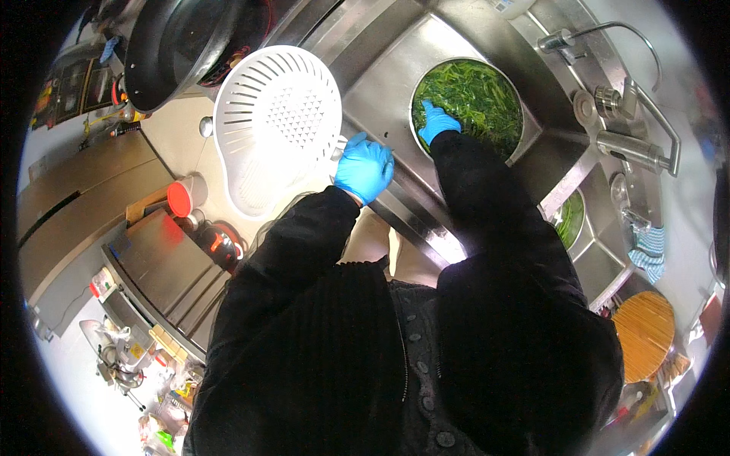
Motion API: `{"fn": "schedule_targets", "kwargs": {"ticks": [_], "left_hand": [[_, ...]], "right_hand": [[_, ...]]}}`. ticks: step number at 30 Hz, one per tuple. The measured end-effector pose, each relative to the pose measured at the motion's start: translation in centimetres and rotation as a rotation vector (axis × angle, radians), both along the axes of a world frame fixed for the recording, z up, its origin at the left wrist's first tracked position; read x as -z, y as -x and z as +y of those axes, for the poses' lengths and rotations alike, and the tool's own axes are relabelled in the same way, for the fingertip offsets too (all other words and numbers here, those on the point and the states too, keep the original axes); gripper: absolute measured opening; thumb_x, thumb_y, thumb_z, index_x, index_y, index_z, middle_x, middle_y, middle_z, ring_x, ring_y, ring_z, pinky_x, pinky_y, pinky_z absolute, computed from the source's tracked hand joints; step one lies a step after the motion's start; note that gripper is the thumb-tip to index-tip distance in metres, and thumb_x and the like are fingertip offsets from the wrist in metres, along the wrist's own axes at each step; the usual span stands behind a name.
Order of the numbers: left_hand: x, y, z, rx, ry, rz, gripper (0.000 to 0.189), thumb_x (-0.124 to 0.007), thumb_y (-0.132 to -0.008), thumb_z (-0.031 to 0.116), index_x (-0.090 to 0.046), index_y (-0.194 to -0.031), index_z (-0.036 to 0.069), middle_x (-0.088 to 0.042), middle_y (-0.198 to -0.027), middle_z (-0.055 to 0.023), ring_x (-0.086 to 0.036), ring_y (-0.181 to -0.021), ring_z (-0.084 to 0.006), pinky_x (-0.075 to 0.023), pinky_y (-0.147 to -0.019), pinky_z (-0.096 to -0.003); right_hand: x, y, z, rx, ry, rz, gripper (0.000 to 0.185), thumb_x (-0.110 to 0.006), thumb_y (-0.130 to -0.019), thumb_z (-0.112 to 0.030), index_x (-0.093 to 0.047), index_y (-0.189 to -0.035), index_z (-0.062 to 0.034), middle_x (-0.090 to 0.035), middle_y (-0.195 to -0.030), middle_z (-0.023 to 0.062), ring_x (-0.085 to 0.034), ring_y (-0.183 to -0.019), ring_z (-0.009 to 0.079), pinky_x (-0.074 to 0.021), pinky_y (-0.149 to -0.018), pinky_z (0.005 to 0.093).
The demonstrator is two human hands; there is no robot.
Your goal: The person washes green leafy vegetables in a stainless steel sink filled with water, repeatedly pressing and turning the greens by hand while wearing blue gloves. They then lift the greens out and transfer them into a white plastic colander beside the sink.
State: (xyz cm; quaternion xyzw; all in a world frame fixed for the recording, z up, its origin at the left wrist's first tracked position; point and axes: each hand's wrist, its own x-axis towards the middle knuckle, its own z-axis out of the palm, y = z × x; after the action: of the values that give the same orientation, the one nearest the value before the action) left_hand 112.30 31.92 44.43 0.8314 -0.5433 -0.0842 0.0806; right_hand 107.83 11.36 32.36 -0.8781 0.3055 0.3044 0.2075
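My left hand (365, 165), in a blue glove, grips the handle end of a white plastic colander (279, 125). The colander is held tilted beside the front edge of a stainless steel sink (385, 85), its slotted inside facing up at me. In the sink stands a round metal basin (411, 117) full of wet leafy greens (473, 102). My right hand (438, 122), also blue-gloved, reaches over the basin's near rim and rests on the greens. Its fingertips are partly among the leaves, so whether it grips any is unclear.
A second sink compartment holds a bowl of greens (570, 216) on the right. Behind the sink stand a faucet (633, 151) and a striped cloth (648, 251). A large black pan (171, 51) is at upper left. A red-lidded bucket (185, 196) stands on the floor.
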Motion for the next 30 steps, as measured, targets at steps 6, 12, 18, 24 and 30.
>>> {"fn": "schedule_targets", "kwargs": {"ticks": [6, 12, 18, 24, 30], "left_hand": [[0.1, -0.1, 0.1, -0.002, 0.035, 0.025, 0.016, -0.057, -0.08, 0.019, -0.065, -0.09, 0.008, -0.059, -0.075, -0.01, -0.059, -0.076, -0.0265, -0.0395, -0.095, -0.0432], [0.0, 0.0, 0.1, -0.005, 0.065, -0.01, 0.014, -0.057, -0.08, 0.019, -0.064, -0.086, 0.008, -0.059, -0.075, -0.0096, -0.059, -0.075, -0.0266, -0.0401, -0.093, -0.0425], [-0.2, -0.1, 0.1, 0.004, 0.062, -0.002, 0.013, -0.057, -0.079, 0.019, -0.063, -0.083, 0.008, -0.057, -0.072, -0.0095, -0.058, -0.074, -0.0266, -0.04, -0.093, -0.0424], [-0.1, 0.0, 0.1, 0.002, 0.047, -0.006, 0.013, -0.057, -0.08, 0.019, -0.064, -0.084, 0.008, -0.057, -0.072, -0.0096, -0.058, -0.075, -0.0268, -0.0394, -0.095, -0.0431], [0.1, 0.0, 0.1, -0.006, 0.055, 0.008, 0.015, -0.057, -0.08, 0.019, -0.064, -0.087, 0.008, -0.057, -0.072, -0.0099, -0.058, -0.074, -0.0268, -0.0394, -0.095, -0.0433]], "right_hand": [[4.2, 1.1, -1.4, 0.162, -0.177, -0.083, 0.059, -0.067, -0.075, -0.034, -0.052, -0.125, -0.0072, -0.056, -0.123, 0.0216, -0.056, -0.112, 0.0339, -0.044, -0.096, 0.0412], [6.5, 2.9, -3.1, 0.178, -0.383, 0.113, 0.072, -0.069, -0.069, -0.049, -0.056, -0.123, -0.0032, -0.052, -0.128, 0.023, -0.051, -0.119, 0.0323, -0.041, -0.099, 0.0394], [5.7, 4.3, -3.2, 0.227, -0.206, -0.011, 0.079, -0.069, -0.07, -0.05, -0.05, -0.127, 0.0004, -0.051, -0.128, 0.0251, -0.05, -0.119, 0.0355, -0.0397, -0.1, 0.0402], [4.8, 4.9, -3.3, 0.212, -0.203, -0.001, 0.079, -0.066, -0.076, -0.048, -0.043, -0.134, -0.0005, -0.049, -0.13, 0.0255, -0.049, -0.12, 0.0378, -0.0382, -0.101, 0.0421], [5.1, 4.7, -2.2, 0.153, -0.11, 0.017, 0.061, -0.065, -0.077, -0.039, -0.05, -0.129, -0.0116, -0.055, -0.124, 0.0221, -0.055, -0.112, 0.0365, -0.0435, -0.096, 0.044]]}}
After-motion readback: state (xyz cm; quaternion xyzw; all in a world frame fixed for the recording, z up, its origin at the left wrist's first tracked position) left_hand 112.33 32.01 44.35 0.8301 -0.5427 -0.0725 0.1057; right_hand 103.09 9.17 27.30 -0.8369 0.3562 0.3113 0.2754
